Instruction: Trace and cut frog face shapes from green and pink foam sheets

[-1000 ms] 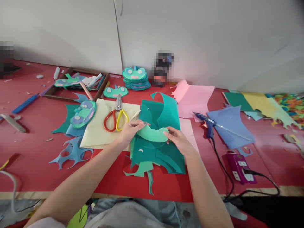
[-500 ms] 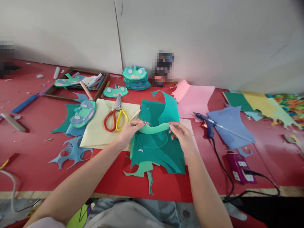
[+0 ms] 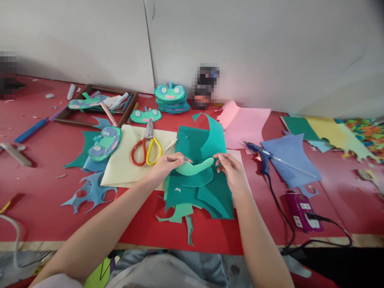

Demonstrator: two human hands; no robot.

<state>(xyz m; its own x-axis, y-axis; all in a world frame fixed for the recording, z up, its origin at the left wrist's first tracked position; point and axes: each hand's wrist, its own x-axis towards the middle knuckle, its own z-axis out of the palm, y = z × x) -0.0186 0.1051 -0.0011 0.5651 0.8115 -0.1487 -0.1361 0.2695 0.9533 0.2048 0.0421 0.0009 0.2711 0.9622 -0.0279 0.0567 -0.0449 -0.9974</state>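
My left hand (image 3: 172, 165) is closed in a pinch on the left end of a light green curved strip (image 3: 196, 167), which looks like felt. The strip's right end is rounded and tilts upward. My right hand (image 3: 229, 168) is close beside that end, its fingers bent and slightly apart, seemingly with nothing between them. Under the strip is a teal oval piece (image 3: 192, 181), above teal sheets (image 3: 220, 200). Whether the left fingers also hold the oval is hidden. Red-and-yellow-handled scissors (image 3: 147, 146) lie on a cream sheet (image 3: 120, 172) left of my hands.
Frog-like felt faces (image 3: 171, 96) are stacked at the back, near a wooden tray (image 3: 67, 120) with pens. To the right are a blue glue gun (image 3: 264, 158), its cord, a purple power strip (image 3: 304, 212) and a pink sheet (image 3: 247, 124). Blue scraps (image 3: 93, 192) lie left.
My right fingers have come off the strip's right end and moved slightly right. The strip now curves more, its right end tilted up, while my left hand keeps its pinch.
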